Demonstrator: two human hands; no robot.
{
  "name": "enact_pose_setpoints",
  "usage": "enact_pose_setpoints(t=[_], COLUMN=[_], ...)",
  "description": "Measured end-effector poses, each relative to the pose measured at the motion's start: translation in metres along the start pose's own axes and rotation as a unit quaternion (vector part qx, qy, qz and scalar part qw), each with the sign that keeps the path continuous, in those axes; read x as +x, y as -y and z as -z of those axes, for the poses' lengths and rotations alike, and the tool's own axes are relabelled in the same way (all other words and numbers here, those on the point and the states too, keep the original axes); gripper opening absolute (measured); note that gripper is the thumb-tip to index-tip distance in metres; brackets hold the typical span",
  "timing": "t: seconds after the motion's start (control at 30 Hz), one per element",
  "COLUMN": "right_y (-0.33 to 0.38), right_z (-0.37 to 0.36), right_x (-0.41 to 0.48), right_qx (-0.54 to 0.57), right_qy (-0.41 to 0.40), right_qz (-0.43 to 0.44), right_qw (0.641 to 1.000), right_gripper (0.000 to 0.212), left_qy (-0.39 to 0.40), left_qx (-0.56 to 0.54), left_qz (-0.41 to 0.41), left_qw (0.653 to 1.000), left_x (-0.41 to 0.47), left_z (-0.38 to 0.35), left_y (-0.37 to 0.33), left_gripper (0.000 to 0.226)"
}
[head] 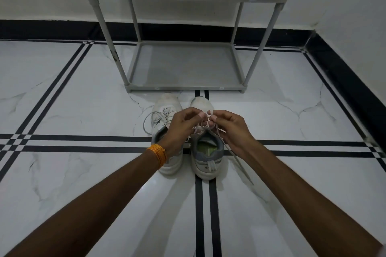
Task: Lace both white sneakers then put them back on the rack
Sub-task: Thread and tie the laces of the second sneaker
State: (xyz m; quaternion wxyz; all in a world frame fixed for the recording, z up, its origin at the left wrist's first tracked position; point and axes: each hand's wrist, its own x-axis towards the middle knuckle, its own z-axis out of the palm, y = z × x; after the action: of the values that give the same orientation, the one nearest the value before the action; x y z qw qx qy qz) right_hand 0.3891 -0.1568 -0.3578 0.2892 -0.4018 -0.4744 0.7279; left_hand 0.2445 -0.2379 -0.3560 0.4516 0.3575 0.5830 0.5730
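Both hands, left hand (183,127) and right hand (231,129), pinch the lace (210,113) above the right sneaker (205,152), evidently threading it; left sneaker (165,115) waits before the rack (183,87).

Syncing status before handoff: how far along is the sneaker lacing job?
Done: nothing confirmed; the left white sneaker shows lace through its front eyelets, ends trailing loose. In hand: left hand and right hand pinch the white lace over the right white sneaker. Left: finish lacing, then move both onto the grey plastic rack, whose visible shelves hold no shoes.
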Motion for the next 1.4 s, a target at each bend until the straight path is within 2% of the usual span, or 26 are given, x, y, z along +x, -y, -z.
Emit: enact_pose_setpoints(t=[0.23,0.43,0.57,0.73,0.8,0.9,1.03,1.17,1.27,1.4], right_y=[-0.002,-0.002,0.000,-0.001,0.001,0.006,0.012,0.008,0.003,-0.006], right_z=[0.000,0.000,0.006,0.006,0.006,0.008,0.011,0.011,0.009,0.003], right_x=[0.004,0.006,0.009,0.008,0.009,0.010,0.008,0.005,0.002,-0.002], right_qx=[-0.038,-0.008,-0.028,-0.066,-0.097,-0.160,-0.182,-0.207,-0.280,-0.456], right_qy=[-0.062,-0.032,-0.016,-0.045,-0.030,0.011,0.039,0.048,0.040,-0.020], right_qz=[0.004,-0.019,-0.031,-0.027,-0.026,0.002,0.034,0.070,0.138,0.242], right_qw=[0.997,0.999,0.999,0.997,0.994,0.987,0.982,0.975,0.949,0.856], right_gripper=[0.019,0.016,0.018,0.017,0.016,0.015,0.016,0.025,0.030,0.017], left_qy=[-0.027,-0.043,-0.035,0.004,0.051,0.100,0.057,0.032,-0.014,-0.036], left_qx=[0.046,0.027,0.050,-0.010,-0.012,0.009,-0.029,0.006,0.028,0.145], left_qz=[-0.025,-0.008,0.007,0.104,0.130,0.121,0.103,0.097,0.085,0.015], left_qw=[0.998,0.999,0.998,0.995,0.990,0.988,0.993,0.995,0.996,0.989], left_x=[0.004,0.007,0.006,0.010,0.014,0.015,0.017,0.019,0.021,0.019], left_z=[-0.013,-0.015,-0.012,-0.006,0.001,0.003,0.001,0.000,-0.004,-0.006], left_y=[0.007,0.012,0.012,0.005,0.003,0.001,0.004,0.007,0.013,0.019], left_gripper=[0.017,0.016,0.017,0.046,0.049,0.040,0.030,0.021,0.019,0.013])
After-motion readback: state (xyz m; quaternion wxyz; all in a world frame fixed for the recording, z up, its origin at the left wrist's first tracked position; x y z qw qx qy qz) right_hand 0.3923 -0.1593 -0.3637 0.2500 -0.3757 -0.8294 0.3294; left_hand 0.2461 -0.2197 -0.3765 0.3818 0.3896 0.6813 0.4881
